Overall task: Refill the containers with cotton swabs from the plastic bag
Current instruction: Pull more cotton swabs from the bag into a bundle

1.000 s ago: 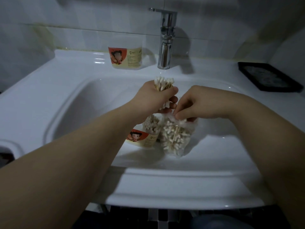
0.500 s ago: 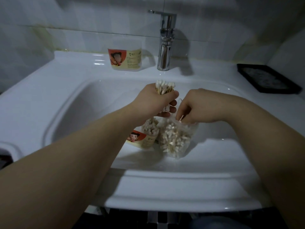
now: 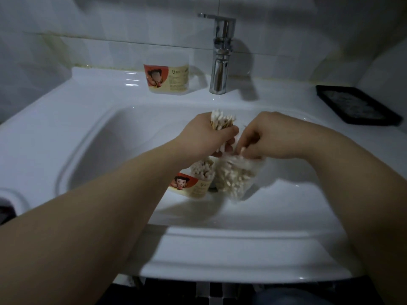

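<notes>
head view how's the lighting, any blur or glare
Head view: dim, corners darkest; head view: motion blur on the right hand and clear plastic bag of cotton swabs; head view: glare streaks on the white ceramic sink.

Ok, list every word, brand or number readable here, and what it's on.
Container by the tap: small print on its label, too blurred to read.
Container in the basin: same kind of label, also unreadable.
Plastic bag: no print visible.
No text can be quoted.
</notes>
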A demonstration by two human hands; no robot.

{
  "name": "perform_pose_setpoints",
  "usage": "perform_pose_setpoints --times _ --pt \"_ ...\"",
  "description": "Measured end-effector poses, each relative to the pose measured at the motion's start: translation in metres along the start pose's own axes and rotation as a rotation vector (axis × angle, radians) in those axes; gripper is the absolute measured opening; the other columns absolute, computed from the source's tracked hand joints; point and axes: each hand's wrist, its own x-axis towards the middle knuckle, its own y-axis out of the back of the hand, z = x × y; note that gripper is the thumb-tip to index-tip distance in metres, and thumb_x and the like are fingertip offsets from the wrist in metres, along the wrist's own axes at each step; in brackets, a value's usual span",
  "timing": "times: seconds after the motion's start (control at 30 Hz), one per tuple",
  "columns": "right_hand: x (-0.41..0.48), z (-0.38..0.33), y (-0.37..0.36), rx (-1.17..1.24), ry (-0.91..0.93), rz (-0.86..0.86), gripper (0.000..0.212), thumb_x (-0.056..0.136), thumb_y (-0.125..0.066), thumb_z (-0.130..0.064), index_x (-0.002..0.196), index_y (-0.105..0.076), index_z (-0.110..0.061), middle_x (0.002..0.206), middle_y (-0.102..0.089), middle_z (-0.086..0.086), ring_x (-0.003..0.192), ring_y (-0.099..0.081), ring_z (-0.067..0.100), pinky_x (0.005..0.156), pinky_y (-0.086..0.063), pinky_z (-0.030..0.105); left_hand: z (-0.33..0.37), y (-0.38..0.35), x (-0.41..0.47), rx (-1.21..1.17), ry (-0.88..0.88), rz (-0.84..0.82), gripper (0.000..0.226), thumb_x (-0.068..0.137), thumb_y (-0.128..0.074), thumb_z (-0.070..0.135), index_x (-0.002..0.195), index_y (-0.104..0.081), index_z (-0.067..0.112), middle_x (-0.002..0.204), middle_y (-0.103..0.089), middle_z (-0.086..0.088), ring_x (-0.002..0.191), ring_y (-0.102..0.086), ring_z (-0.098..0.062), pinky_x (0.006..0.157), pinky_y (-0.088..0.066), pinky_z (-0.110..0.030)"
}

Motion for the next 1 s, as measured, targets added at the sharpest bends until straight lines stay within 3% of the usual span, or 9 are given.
perform_pose_setpoints --times 0.07,0.13,0.2,0.3,0.5,0.67,0.8,0.9,1.0 --pt "-0.001 0.0 -0.001 -0.023 -0.012 -0.027 0.021 0.08 -0.082 -0.021 0.073 -0.075 -0.04 0.064 -0.07 -0.022 0.06 -0.067 -0.004 0.069 -0.056 0.026 -0.001 -0.004 -0.002 0.059 -0.025 -0.027 0.012 0.095 -0.068 0.021 0.085 -0.07 0.014 0.078 -0.076 -0.005 0.067 -0.071 -0.012 0.064 -0.061 -0.031" --pt "-0.001 0.001 0.0 0.001 0.0 0.07 0.02 0.08 -0.081 -0.022 0.075 -0.075 -0.039 0.06 -0.068 -0.022 0.057 -0.066 -0.004 0.063 -0.052 0.022 -0.003 -0.006 -0.001 0.064 -0.038 0.02 0.012 0.094 -0.069 0.022 0.087 -0.072 0.012 0.08 -0.076 -0.004 0.07 -0.071 -0.014 0.065 -0.061 -0.03" --pt "-0.001 0.002 0.001 0.013 0.003 0.146 0.016 0.083 -0.08 -0.022 0.086 -0.079 -0.038 0.06 -0.067 -0.019 0.061 -0.065 -0.002 0.057 -0.044 0.015 -0.004 -0.007 0.001 0.052 -0.02 0.064 0.016 0.094 -0.069 0.023 0.091 -0.072 0.008 0.079 -0.075 -0.003 0.067 -0.068 -0.011 0.061 -0.059 -0.025" --pt "-0.001 0.003 0.002 -0.003 0.007 0.174 0.015 0.085 -0.079 -0.025 0.095 -0.08 -0.035 0.071 -0.063 -0.017 0.069 -0.059 -0.001 0.059 -0.04 0.017 -0.006 -0.007 0.0 0.07 -0.015 0.059 0.016 0.095 -0.068 0.024 0.094 -0.071 0.008 0.079 -0.073 -0.001 0.061 -0.065 -0.002 0.057 -0.056 -0.02" --pt "-0.003 0.004 0.008 0.103 -0.04 0.187 0.022 0.077 -0.083 -0.018 0.079 -0.078 -0.039 0.066 -0.071 -0.013 0.067 -0.066 0.002 0.06 -0.047 0.021 -0.007 -0.005 -0.003 0.279 -0.045 -0.08 0.015 0.089 -0.076 0.035 0.083 -0.068 0.024 0.08 -0.071 -0.003 0.072 -0.067 -0.015 0.068 -0.058 -0.036" --pt "-0.005 0.004 0.009 0.179 -0.029 0.243 0.021 0.077 -0.082 -0.015 0.079 -0.078 -0.036 0.067 -0.073 -0.013 0.064 -0.069 0.003 0.063 -0.05 0.023 -0.009 -0.008 -0.003 0.458 -0.082 -0.131 0.018 0.091 -0.072 0.038 0.081 -0.058 0.032 0.078 -0.063 0.009 0.079 -0.061 -0.016 0.073 -0.049 -0.033" --pt "-0.005 0.006 0.01 0.279 -0.037 0.293 0.015 0.079 -0.085 -0.016 0.081 -0.079 -0.03 0.066 -0.074 -0.003 0.062 -0.072 0.01 0.071 -0.059 0.031 -0.008 -0.005 -0.001 0.437 -0.089 -0.098 0.024 0.088 -0.075 0.036 0.073 -0.057 0.03 0.075 -0.063 0.006 0.075 -0.061 -0.016 0.069 -0.049 -0.033" --pt "-0.006 0.008 0.006 0.182 -0.079 0.135 0.016 0.077 -0.088 -0.019 0.083 -0.079 -0.031 0.068 -0.073 -0.004 0.061 -0.073 0.01 0.074 -0.063 0.038 -0.007 -0.003 0.0 0.387 -0.099 -0.045 0.021 0.087 -0.076 0.036 0.072 -0.063 0.027 0.071 -0.068 0.007 0.068 -0.064 -0.009 0.065 -0.051 -0.028" --pt "-0.004 0.006 0.005 0.169 -0.045 0.215 0.015 0.078 -0.087 -0.024 0.081 -0.078 -0.036 0.071 -0.073 -0.003 0.062 -0.071 0.011 0.074 -0.063 0.04 -0.007 -0.003 0.002 0.267 -0.099 0.007 0.014 0.087 -0.075 0.034 0.084 -0.069 0.022 0.075 -0.072 0.004 0.071 -0.07 -0.015 0.071 -0.061 -0.039"
